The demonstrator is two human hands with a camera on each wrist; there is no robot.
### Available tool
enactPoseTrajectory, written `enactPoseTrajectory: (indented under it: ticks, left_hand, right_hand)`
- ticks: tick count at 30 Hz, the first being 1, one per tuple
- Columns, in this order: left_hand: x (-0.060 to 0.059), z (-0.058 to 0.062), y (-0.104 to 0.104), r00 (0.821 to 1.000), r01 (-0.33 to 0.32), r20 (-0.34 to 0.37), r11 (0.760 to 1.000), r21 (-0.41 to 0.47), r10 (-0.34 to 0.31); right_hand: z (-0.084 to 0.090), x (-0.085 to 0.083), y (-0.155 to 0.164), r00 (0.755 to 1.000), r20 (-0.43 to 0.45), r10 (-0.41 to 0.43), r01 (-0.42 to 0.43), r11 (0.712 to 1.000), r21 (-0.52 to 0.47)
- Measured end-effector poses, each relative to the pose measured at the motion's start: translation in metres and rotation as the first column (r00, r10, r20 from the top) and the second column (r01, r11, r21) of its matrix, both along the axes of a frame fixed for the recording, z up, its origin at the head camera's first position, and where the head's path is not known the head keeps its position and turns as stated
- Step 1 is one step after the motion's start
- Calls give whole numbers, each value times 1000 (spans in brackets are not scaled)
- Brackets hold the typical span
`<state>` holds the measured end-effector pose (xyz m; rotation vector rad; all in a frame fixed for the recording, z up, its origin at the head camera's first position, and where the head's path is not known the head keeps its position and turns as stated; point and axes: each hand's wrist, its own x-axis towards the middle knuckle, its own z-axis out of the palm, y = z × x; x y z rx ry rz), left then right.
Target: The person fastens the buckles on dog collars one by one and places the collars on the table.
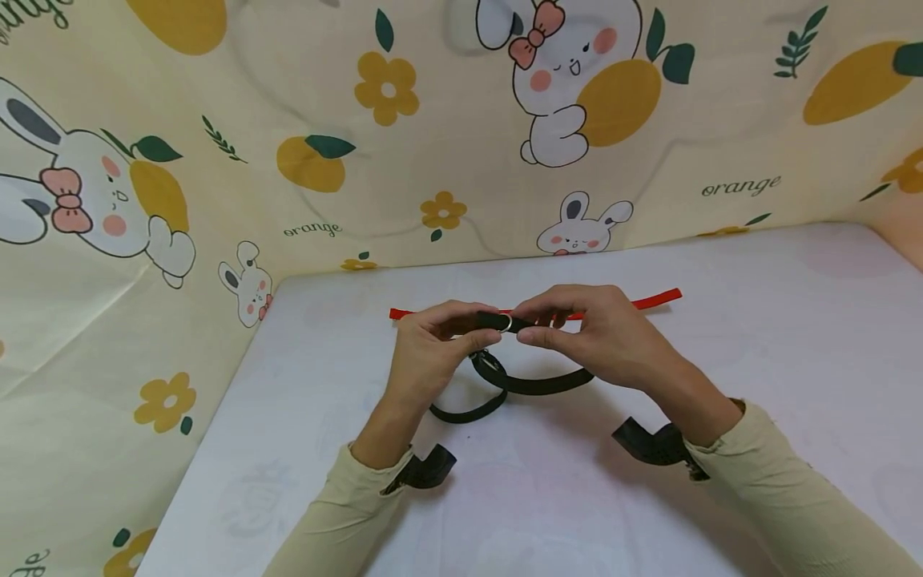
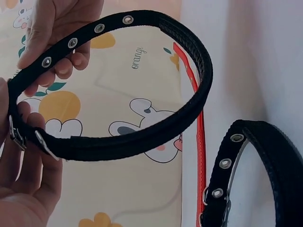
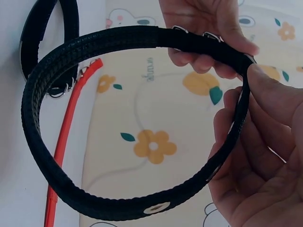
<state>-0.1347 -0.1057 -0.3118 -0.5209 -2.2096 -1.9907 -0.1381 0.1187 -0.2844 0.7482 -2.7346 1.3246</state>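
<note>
A black collar (image 1: pixel 541 387) with metal eyelets and a silver buckle (image 2: pixel 18 135) is bent into a loop between both hands. The left hand (image 1: pixel 433 344) pinches its buckle end between thumb and fingers. From the other side, the right hand (image 1: pixel 606 336) grips the eyelet end. Fingertips of the two hands nearly meet at a metal ring (image 1: pixel 506 323), and the rest of the loop hangs below. Whether the strap is through the buckle is hard to tell. Beneath the hands, a second black collar (image 1: pixel 467 417) with eyelets lies looped on the white table (image 1: pixel 303 449).
Behind the hands, a red strap (image 1: pixel 658 300) stretches across the table. A patterned cloth (image 1: pixel 404 160) with rabbits and oranges rises at the back and left. Dark pieces (image 1: pixel 652 445) stick out below both sleeve cuffs.
</note>
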Motion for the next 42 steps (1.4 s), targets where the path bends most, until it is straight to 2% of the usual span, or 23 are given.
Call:
enactPoseTrajectory:
  ticks: [6,12,18,22,28,37,42]
  left_hand:
    - [1,0,1,1000,11,-15,1000,-26,-11]
    - [-1,0,-3,999,-18,-40,999,-34,17]
    - [-4,4,-11,997,-78,-10,995,60,79]
    - [-6,5,-14,994,-113,11,988,108,112]
    - [-6,6,-13,995,-96,-2,991,95,97]
    - [-4,6,-10,996,-81,40,995,56,79]
    - [-4,6,-8,998,-58,26,997,53,57]
  right_hand:
    - [-1,0,-1,1000,-3,-7,7,1000,8]
    - [-4,-3,-1,999,-24,24,-24,1000,8]
    - [1,-5,5,1000,12,-17,17,999,36]
    - [4,-6,10,999,8,-50,50,999,14]
    - [4,-7,13,997,-24,-77,77,997,-4]
    - [3,-7,13,997,-45,-57,56,998,-22]
    - [2,-6,13,997,-51,-53,52,998,-25]
